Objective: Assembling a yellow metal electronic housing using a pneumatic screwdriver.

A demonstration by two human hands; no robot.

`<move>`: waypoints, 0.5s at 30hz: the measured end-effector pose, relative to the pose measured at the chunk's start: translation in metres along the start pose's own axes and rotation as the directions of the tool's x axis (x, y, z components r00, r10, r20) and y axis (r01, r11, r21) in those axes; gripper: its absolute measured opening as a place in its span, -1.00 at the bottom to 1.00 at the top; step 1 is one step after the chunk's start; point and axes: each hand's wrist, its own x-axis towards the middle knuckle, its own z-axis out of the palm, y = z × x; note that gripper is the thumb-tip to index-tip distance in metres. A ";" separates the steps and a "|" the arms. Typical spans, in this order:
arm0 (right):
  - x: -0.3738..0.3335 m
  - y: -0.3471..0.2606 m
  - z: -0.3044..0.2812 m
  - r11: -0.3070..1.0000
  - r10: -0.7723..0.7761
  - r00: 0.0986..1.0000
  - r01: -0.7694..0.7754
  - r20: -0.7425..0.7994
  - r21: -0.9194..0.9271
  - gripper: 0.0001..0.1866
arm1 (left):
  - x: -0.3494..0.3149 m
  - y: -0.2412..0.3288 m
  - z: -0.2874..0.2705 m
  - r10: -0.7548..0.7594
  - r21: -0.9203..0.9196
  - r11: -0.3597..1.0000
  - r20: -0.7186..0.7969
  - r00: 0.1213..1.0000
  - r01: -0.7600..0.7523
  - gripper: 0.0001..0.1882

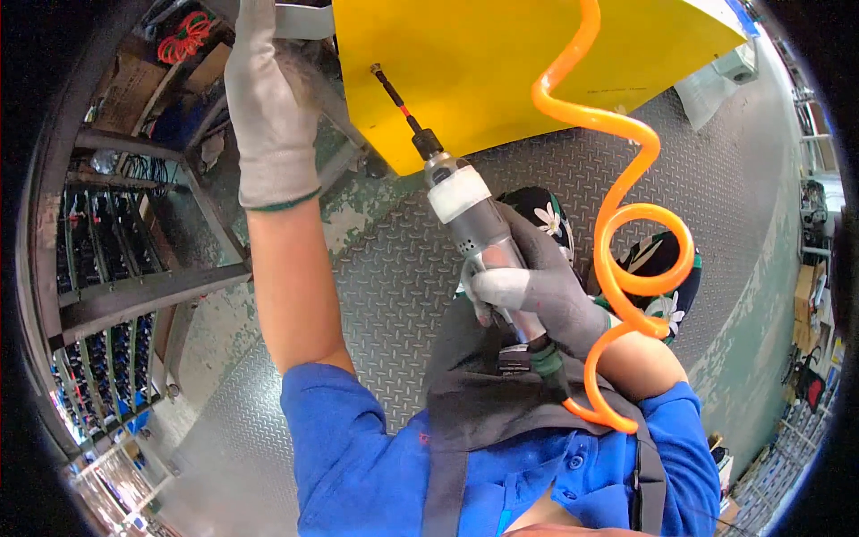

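Observation:
My right hand (546, 282), in a grey and white glove, is wrapped round a straight air tool (483, 231) with a metallic body and a white band. From its black chuck a long thin bit (391, 89), black with a red section, points up and left. The bit's small brownish head lies over the yellow panel (483, 80), close to its left edge; whether they touch is unclear. My left hand (277, 125), gloved in white, reaches up beside the panel's left edge, next to a grey metal piece (304, 22). Its fingers are mostly cut off by the upper edge.
An orange coiled air hose (617, 197) runs from the tool's rear past my right side. A dark metal rack (152, 300) with slotted rows stands at the left. Textured metal plate floor (385, 277) lies below. Shelving with boxes (805, 295) lines the far right.

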 end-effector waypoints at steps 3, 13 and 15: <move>-0.006 0.006 0.019 0.993 0.007 1.000 -0.007 0.001 0.117 -0.34 | 0.013 0.012 0.011 -0.325 -0.303 0.916 -0.170 0.930 0.265 -0.59; 0.003 0.031 0.045 0.957 -0.074 0.997 0.069 0.008 0.281 -0.81 | 0.003 0.017 0.032 -0.164 -0.251 0.963 -0.262 0.951 0.097 -0.75; 0.001 0.027 0.045 0.968 -0.018 1.000 0.016 0.008 0.251 -0.75 | 0.005 0.018 0.030 -0.174 -0.129 0.982 -0.326 0.929 0.139 -0.74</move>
